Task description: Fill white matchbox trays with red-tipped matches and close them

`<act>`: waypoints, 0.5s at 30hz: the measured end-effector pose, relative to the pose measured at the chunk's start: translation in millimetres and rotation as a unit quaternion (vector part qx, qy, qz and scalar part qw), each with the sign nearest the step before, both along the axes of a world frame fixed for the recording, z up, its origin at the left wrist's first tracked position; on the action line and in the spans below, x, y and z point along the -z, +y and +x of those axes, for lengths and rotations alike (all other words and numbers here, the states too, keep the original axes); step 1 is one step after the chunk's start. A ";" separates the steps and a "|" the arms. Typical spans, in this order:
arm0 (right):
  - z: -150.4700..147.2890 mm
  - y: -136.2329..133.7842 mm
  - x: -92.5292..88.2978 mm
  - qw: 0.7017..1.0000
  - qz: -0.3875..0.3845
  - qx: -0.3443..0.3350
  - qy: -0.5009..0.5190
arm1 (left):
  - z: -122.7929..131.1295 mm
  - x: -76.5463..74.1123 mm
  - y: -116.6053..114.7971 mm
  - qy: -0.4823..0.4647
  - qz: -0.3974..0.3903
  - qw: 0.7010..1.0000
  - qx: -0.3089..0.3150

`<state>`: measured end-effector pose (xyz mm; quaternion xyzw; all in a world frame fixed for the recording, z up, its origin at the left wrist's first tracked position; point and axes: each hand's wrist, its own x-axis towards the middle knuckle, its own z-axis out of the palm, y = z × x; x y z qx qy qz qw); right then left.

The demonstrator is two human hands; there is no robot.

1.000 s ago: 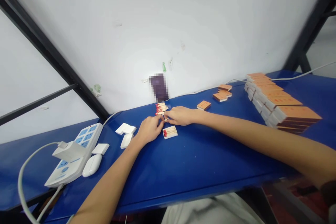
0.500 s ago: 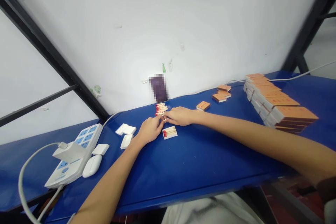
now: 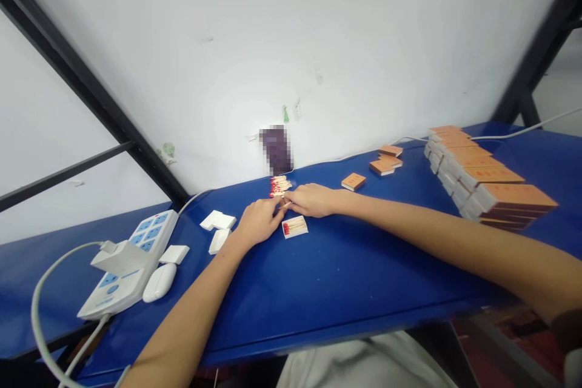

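Observation:
My left hand (image 3: 257, 223) and my right hand (image 3: 310, 200) meet fingertip to fingertip over a loose pile of red-tipped matches (image 3: 278, 185) near the wall. Both hands are closed in a pinch on a few matches between them. Just in front of the hands lies an open match tray (image 3: 294, 227), partly filled with matches, heads to the left. Both forearms rest low over the blue table (image 3: 345, 279).
Empty white trays (image 3: 219, 222) lie left of my left hand. A white power strip (image 3: 130, 260) with a cable and a white case sit at the far left. Orange matchboxes (image 3: 385, 163) lie loose at the back; a long stack of them (image 3: 482, 180) fills the right.
Both hands stay pinched together at the match pile; only the fingers shift slightly. The view has drifted a little.

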<state>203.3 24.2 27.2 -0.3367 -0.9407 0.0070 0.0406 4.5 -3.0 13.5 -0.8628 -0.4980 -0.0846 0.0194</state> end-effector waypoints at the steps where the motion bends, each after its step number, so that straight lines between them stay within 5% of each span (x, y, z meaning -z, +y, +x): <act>1: 0.1 -0.1 0.0 1.000 0.000 0.000 0.000 | -0.5 0.2 0.4 -0.009 0.002 1.000 0.008; 10: -0.2 2.2 -5.4 1.000 -0.012 0.008 0.014 | -1.2 5.0 6.0 -0.040 0.006 0.999 0.035; 15: 9.1 11.3 -19.7 0.990 -0.121 -0.063 0.041 | 2.9 -7.7 -6.3 -0.045 0.004 0.995 0.089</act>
